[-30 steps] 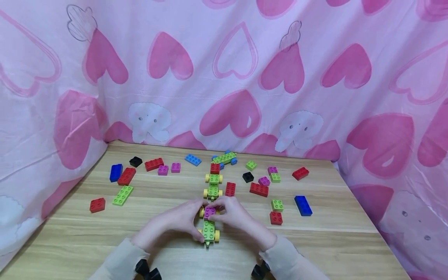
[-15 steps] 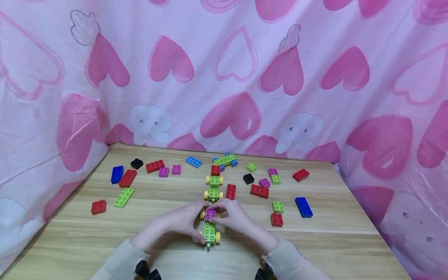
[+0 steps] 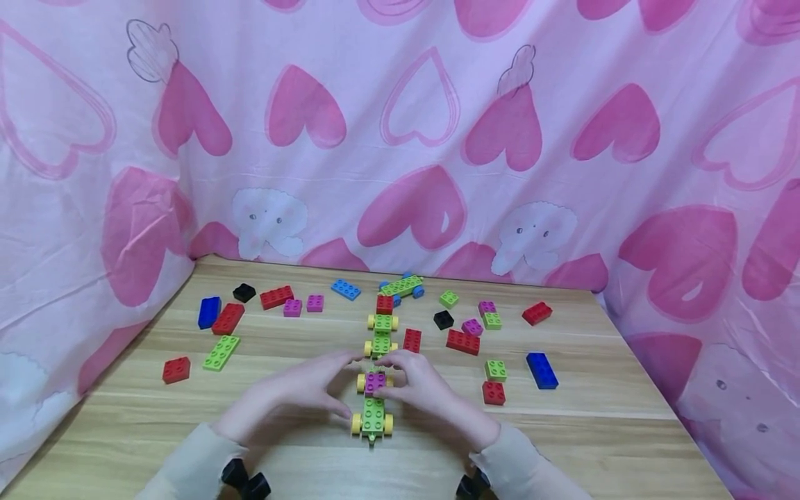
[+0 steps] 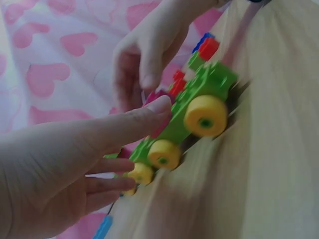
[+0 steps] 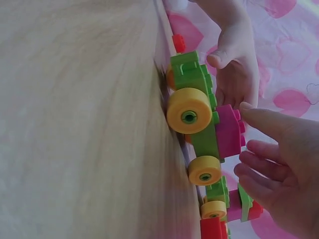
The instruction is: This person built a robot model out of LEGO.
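A lime-green toy wagon [image 3: 373, 415] with yellow wheels stands near the front middle of the table. Toward its far end a magenta brick [image 5: 228, 130] sits on top. My left hand [image 3: 306, 385] is off the wagon's left side, its thumb and fingers spread apart and holding nothing. On the other side is my right hand [image 3: 420, 384], the thumb tip right at the brick's top corner and the fingers loosely bent beside it. Another green wagon [image 3: 382, 340] with yellow wheels lines up just beyond, a red brick [image 3: 384, 304] at its far end.
A green car base [image 3: 402, 285] with blue wheels stands at the back. On the left lie a lime plate [image 3: 221, 353], a red brick [image 3: 176, 369] and several other bricks. To the right are a blue brick [image 3: 542, 370], a red brick [image 3: 494, 393] and a black brick [image 3: 444, 319].
My left hand has let go of the wagon and moved out to the left, uncovering its left wheels. The right hand stays by the magenta brick.
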`<move>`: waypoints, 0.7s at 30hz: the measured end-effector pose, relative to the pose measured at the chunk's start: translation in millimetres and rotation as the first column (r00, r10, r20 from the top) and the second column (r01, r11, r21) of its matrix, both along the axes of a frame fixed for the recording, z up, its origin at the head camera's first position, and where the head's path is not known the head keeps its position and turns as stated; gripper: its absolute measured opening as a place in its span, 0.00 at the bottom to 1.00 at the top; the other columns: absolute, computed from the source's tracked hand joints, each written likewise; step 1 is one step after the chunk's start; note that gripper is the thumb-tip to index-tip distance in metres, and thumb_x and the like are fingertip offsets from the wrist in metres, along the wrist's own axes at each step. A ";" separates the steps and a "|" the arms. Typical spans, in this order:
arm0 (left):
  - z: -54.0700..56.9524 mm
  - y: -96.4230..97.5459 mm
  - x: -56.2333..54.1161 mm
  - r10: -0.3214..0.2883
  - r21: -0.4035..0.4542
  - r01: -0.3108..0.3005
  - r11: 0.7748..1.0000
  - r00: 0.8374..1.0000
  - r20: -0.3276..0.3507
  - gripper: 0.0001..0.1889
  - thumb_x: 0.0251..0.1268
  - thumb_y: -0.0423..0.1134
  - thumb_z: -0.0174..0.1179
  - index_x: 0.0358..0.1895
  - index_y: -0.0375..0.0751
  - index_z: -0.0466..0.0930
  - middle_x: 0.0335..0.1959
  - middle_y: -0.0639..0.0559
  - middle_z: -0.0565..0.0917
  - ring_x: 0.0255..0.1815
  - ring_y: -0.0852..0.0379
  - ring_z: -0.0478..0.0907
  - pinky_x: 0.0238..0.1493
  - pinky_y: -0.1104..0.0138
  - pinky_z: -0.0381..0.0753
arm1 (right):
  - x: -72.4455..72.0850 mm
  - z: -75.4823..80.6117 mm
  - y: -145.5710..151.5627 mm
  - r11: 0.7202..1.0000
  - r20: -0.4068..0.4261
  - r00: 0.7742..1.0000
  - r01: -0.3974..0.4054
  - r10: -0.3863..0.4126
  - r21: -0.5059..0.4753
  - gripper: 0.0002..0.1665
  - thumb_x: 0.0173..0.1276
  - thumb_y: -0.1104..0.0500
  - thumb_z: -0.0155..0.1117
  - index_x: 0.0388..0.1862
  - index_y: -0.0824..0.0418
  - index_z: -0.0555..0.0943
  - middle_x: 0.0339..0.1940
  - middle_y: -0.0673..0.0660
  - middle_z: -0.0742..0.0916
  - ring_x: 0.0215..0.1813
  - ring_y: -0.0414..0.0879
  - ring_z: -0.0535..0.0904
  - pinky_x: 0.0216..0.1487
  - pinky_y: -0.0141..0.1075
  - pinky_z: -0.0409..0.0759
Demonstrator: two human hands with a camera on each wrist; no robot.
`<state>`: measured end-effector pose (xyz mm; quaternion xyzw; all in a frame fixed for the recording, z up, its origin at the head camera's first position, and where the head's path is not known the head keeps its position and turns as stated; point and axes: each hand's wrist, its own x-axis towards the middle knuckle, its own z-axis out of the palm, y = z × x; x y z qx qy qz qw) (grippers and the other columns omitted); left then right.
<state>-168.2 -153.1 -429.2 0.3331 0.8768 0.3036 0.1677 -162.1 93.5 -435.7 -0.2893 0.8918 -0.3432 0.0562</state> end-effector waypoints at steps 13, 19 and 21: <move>15.8 -56.0 -19.2 0.173 -0.001 -0.177 0.984 0.960 -0.221 0.27 0.60 0.38 0.68 0.63 0.38 0.74 0.61 0.44 0.79 0.64 0.42 0.74 0.62 0.47 0.75 | 2.6 -0.4 2.2 0.998 0.078 0.997 0.018 -0.023 0.066 0.35 0.53 0.47 0.78 0.59 0.55 0.79 0.59 0.51 0.81 0.63 0.49 0.76 0.67 0.49 0.73; 18.4 -85.7 -24.0 0.301 0.057 -0.299 0.952 0.898 -0.321 0.25 0.58 0.34 0.69 0.60 0.34 0.76 0.59 0.37 0.80 0.63 0.34 0.73 0.62 0.41 0.73 | 2.1 0.0 1.3 0.997 0.084 0.996 0.014 -0.020 0.076 0.35 0.52 0.48 0.78 0.59 0.55 0.79 0.59 0.51 0.81 0.63 0.48 0.76 0.66 0.48 0.74; 16.7 -95.0 -25.5 0.338 0.077 -0.332 0.940 0.873 -0.351 0.24 0.58 0.33 0.69 0.58 0.32 0.76 0.58 0.35 0.80 0.62 0.33 0.73 0.61 0.39 0.72 | 2.2 0.2 0.8 0.996 0.084 0.996 0.011 -0.018 0.083 0.35 0.52 0.48 0.78 0.59 0.55 0.79 0.59 0.51 0.81 0.62 0.48 0.76 0.66 0.47 0.74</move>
